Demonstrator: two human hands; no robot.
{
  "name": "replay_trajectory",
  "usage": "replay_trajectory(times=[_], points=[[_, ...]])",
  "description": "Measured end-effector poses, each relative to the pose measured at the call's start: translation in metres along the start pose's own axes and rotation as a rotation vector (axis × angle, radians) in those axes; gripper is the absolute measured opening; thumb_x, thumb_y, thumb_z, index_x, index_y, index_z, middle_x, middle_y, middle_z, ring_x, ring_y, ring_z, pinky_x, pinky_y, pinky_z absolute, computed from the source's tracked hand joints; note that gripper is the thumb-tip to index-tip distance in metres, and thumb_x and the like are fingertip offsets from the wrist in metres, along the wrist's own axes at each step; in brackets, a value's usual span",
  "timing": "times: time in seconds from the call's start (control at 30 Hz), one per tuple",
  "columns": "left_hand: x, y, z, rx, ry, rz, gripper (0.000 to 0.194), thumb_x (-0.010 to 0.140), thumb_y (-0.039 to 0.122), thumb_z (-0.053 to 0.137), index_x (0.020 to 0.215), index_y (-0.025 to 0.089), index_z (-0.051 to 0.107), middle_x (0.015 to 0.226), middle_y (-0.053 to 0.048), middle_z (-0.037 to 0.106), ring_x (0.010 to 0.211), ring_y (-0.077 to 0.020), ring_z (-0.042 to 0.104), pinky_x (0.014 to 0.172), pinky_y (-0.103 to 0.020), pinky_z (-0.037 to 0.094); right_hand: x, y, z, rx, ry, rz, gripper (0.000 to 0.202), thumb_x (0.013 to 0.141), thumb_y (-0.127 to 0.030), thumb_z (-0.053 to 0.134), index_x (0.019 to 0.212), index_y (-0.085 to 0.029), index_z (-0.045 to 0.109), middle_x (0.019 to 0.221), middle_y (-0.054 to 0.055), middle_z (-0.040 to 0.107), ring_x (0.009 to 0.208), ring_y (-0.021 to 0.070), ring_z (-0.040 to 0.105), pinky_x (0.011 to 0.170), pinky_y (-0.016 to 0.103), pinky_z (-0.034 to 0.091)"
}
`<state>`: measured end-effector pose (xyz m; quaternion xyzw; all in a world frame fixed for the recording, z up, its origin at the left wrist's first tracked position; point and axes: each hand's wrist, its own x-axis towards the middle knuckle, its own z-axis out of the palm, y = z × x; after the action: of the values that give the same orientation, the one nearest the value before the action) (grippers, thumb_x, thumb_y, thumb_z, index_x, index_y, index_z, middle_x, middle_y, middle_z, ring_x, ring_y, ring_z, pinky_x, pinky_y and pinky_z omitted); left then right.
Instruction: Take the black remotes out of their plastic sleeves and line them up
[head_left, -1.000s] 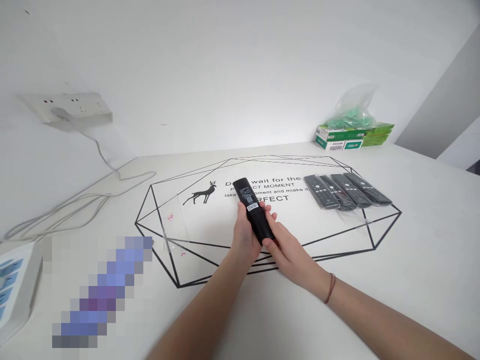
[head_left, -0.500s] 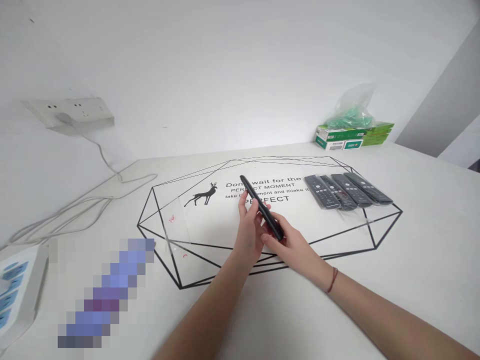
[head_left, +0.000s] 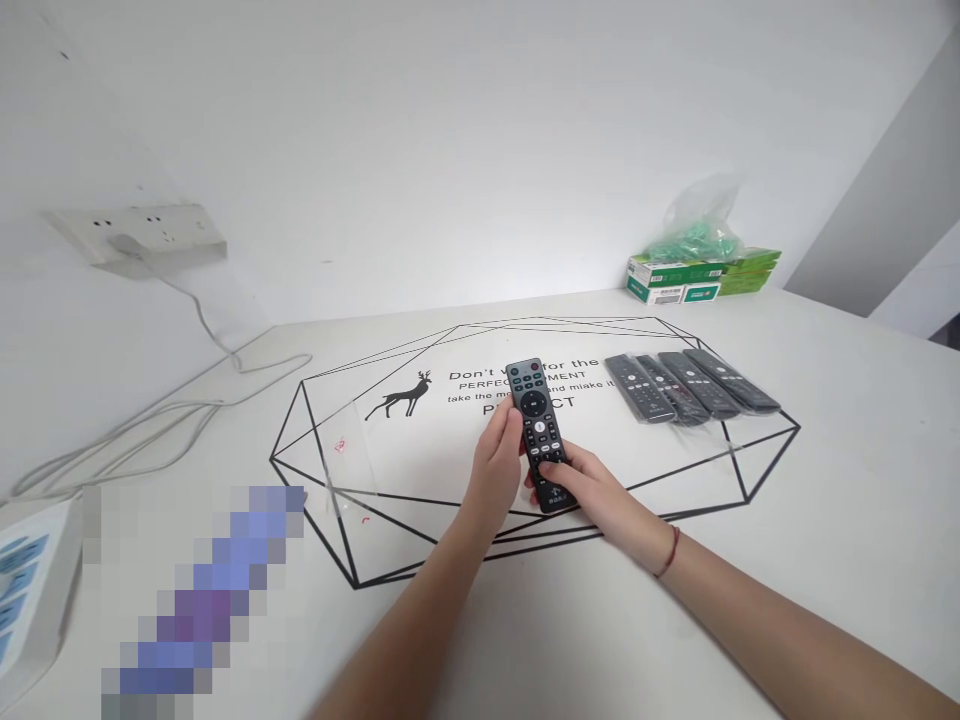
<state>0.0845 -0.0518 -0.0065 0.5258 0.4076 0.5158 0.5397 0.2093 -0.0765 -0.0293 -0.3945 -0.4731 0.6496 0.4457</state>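
White back wall [head_left: 450, 150] at 12 o'clock, brightest low down. White left wall [head_left: 45, 340] at 9 to 10, with socket panel [head_left: 176, 222]. Grey wall [head_left: 877, 190] between 2 and 3. White tabletop [head_left: 862, 480], black geometric linework [head_left: 748, 500], toward 6. Light diffuse.

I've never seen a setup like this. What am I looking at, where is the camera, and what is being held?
There's no machine here: each grip is simply a person's bare hand. The camera is worn on that person's head, looking forward and down. The left hand and right hand hold a black remote control, its buttons facing the camera; the right thumb rests over its lower buttons. On the white table, four more remotes lie at the right, seemingly in clear plastic. Behind them are green-and-white boxes with a clear bag on top. A pixelated patch at lower left can't be made out.
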Motion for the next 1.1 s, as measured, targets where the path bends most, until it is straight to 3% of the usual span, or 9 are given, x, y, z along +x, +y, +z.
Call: replay_trajectory(times=[0.17,0.3,0.47,0.6,0.77,0.9,1.0,1.1], points=[[-0.001,0.001,0.000,-0.016,-0.042,-0.006,0.031,0.090,0.045,0.045,0.107,0.023,0.058,0.074,0.000,0.046,0.059,-0.0105,0.044,0.041,-0.018,0.036,-0.002,-0.004,0.002,0.035,-0.006,0.030,0.021,0.078,-0.032,0.060,0.092,-0.017,0.056,0.074,0.001,0.063,0.066,0.0165,0.061,0.065,0.031,0.045],[-0.001,0.001,-0.001,-0.023,-0.014,0.011,0.029,0.088,0.043,0.049,0.106,0.024,0.061,0.077,-0.001,0.051,0.065,-0.0119,0.049,0.054,-0.021,0.045,0.000,-0.001,0.002,0.095,-0.010,0.022,0.026,0.081,-0.041,0.060,0.090,-0.017,0.057,0.069,0.001,0.062,0.062,0.0158,0.059,0.063,0.030,0.045],[-0.001,-0.001,-0.002,-0.066,0.008,-0.043,0.030,0.086,0.044,0.053,0.106,0.024,0.063,0.083,-0.003,0.059,0.068,-0.0142,0.054,0.065,-0.026,0.048,-0.001,0.000,0.000,0.264,-0.055,0.094,0.052,0.087,-0.064,0.040,0.079,-0.016,0.058,0.067,0.003,0.061,0.059,0.0147,0.058,0.062,0.029,0.046],[0.001,-0.001,-0.004,-0.032,-0.029,-0.032,0.029,0.089,0.043,0.047,0.101,0.021,0.063,0.084,-0.003,0.061,0.074,-0.0150,0.055,0.072,-0.028,0.046,-0.006,-0.007,-0.001,0.410,-0.152,0.238,0.043,0.086,-0.060,0.047,0.091,-0.019,0.060,0.072,0.000,0.060,0.051,0.0136,0.056,0.054,0.031,0.049],[0.001,-0.002,-0.005,0.063,-0.070,0.013,0.027,0.090,0.043,0.046,0.093,0.021,0.062,0.071,0.001,0.054,0.070,-0.0137,0.051,0.071,-0.026,0.042,-0.007,-0.012,-0.002,0.474,-0.130,0.230,0.042,0.086,-0.055,0.044,0.099,-0.019,0.062,0.068,0.000,0.058,0.044,0.0100,0.047,0.043,0.024,0.043],[0.001,0.000,-0.007,0.229,-0.062,0.073,0.031,0.092,0.042,0.041,0.100,0.023,0.064,0.078,-0.001,0.060,0.073,-0.0150,0.054,0.072,-0.027,0.042,-0.006,-0.012,-0.002,0.481,-0.127,0.224,0.044,0.086,-0.055,0.042,0.097,-0.018,0.063,0.064,0.001,0.059,0.044,0.0115,0.048,0.043,0.025,0.042],[0.006,0.010,-0.025,0.557,0.062,0.136,0.039,0.088,0.042,0.048,0.122,0.026,0.058,0.095,-0.005,0.066,0.086,-0.0202,0.060,0.082,-0.031,0.043,-0.006,-0.012,-0.004,0.512,-0.083,0.228,0.043,0.085,-0.053,0.043,0.095,-0.017,0.064,0.062,0.001,0.057,0.044,0.0117,0.048,0.043,0.025,0.041],[0.015,0.024,-0.061,0.944,0.339,0.098,0.059,0.084,0.039,0.052,0.139,0.020,0.042,0.116,-0.011,0.063,0.108,-0.0293,0.055,0.095,-0.040,0.038,-0.005,-0.011,-0.005,0.530,-0.030,0.224,0.041,0.085,-0.052,0.045,0.094,-0.016,0.064,0.061,0.001,0.056,0.044,0.0114,0.047,0.043,0.025,0.040]])
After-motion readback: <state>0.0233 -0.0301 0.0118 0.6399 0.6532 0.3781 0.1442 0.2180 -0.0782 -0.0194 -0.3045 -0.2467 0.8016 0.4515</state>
